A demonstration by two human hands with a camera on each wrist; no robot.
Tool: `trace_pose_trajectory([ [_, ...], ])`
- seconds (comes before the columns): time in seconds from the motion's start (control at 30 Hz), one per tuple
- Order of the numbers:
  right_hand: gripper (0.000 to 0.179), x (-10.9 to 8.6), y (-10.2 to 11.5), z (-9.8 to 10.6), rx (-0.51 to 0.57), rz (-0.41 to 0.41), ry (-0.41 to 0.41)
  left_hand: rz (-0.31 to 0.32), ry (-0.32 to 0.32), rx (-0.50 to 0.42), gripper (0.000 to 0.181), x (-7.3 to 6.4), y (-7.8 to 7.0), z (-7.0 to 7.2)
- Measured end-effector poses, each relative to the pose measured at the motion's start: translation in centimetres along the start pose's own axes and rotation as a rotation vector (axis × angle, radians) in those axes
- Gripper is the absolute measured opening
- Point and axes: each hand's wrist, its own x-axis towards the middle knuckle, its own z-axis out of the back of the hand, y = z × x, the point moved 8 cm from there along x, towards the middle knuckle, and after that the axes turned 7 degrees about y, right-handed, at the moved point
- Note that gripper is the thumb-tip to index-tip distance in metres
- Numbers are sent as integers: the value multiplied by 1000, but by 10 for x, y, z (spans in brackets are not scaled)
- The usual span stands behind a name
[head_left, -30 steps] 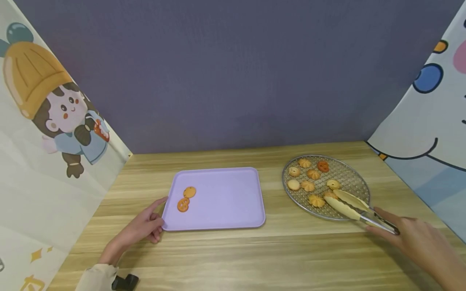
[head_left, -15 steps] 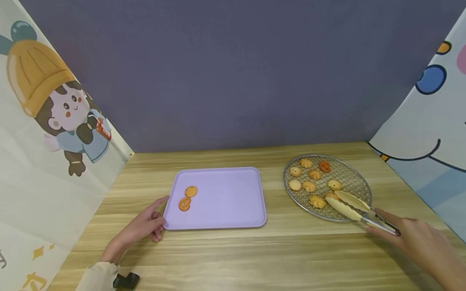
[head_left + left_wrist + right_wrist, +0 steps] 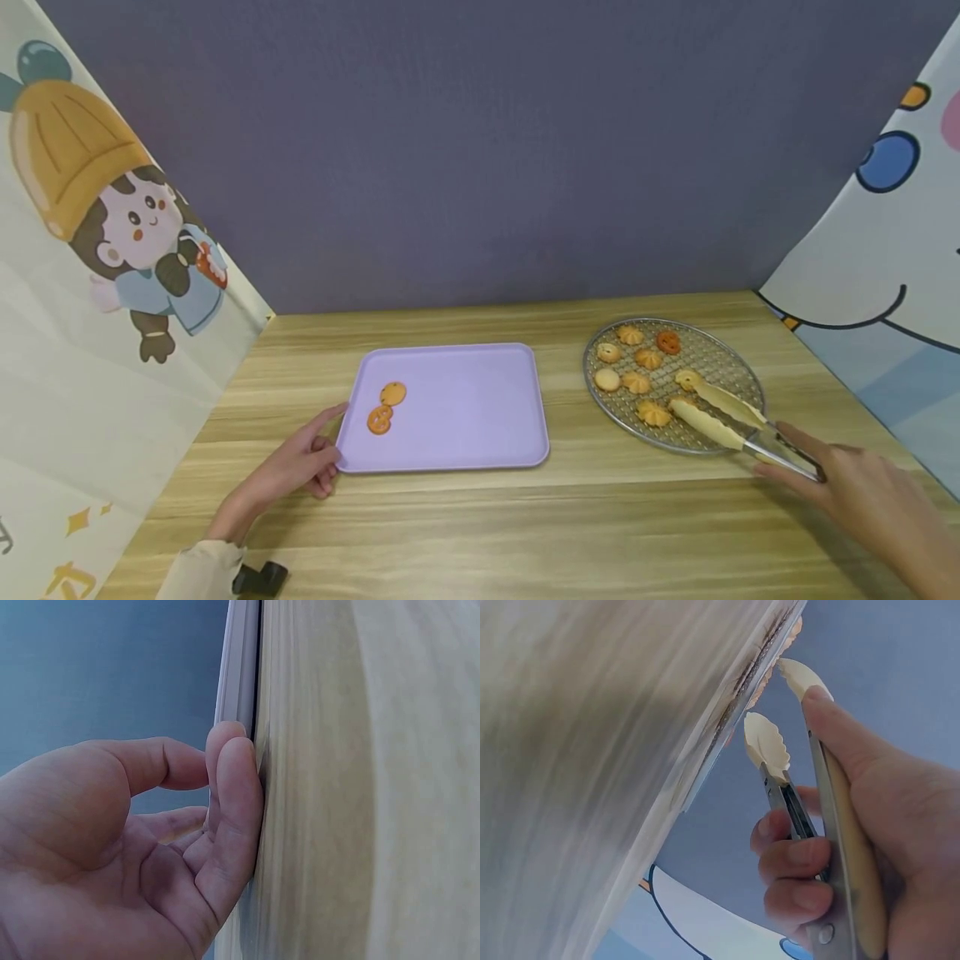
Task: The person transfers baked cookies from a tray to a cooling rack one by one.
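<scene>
On the left, a lilac tray point(image 3: 465, 408) bears a round cookie point(image 3: 393, 393) and a pretzel-shaped cookie point(image 3: 379, 420). My left hand point(image 3: 300, 458) holds the tray's near left corner; in the left wrist view, thumb and fingers point(image 3: 238, 780) meet at the rim. My right hand point(image 3: 862, 492) grips metal tongs point(image 3: 832, 825) with cream scalloped tips. The tongs stand spread over a round wire rack point(image 3: 720, 358). One tip lies by a swirl cookie point(image 3: 686, 380), the other over a cookie that it mostly covers. A star-shaped cookie point(image 3: 652, 413) lies just left of the tips.
Several other cookies lie on the rack's left half, among them a reddish pretzel cookie point(image 3: 668, 342). The wood-grain table point(image 3: 480, 533) meets a dark back panel point(image 3: 495, 167). Cartoon-printed sheets point(image 3: 90, 350) stand at both sides. A black device sits at the left wrist.
The tongs' tips have spread wider apart, the upper one moving up to the swirl cookie. The left hand and tray stay in place, and the view has shifted slightly.
</scene>
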Motion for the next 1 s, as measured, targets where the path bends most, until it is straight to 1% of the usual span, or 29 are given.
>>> trace_pose_trajectory([
  [0.2, 77, 3, 11, 4, -7, 17, 5, 15, -4, 10, 75, -1, 1, 0],
  [0.27, 74, 4, 19, 6, -8, 41, -17, 17, -4, 6, 75, -1, 1, 0],
  [0.4, 71, 7, 43, 9, -49, 95, -48, 13, -7, 4, 76, -1, 0, 0],
  [0.53, 80, 13, 65, 12, -61, 141, -86, 12, -7, 10, 75, 0, 0, 0],
  [0.63, 93, 18, 79, 14, -54, 160, -105, 12, -6, 14, 74, 0, 1, 0],
  [0.67, 97, 20, 83, 14, -59, 160, -101, 11, -5, 15, 74, 0, 0, 0],
  [0.73, 101, 23, 92, 15, -76, 173, -109, 10, -6, 16, 74, 0, 0, 0],
  [0.87, 99, 31, 113, 18, -97, 221, -136, 11, -7, 17, 75, 0, -1, 0],
  [1.0, 94, 39, 137, 22, -92, 301, -192, 16, -7, 29, 74, 1, -1, 2],
])
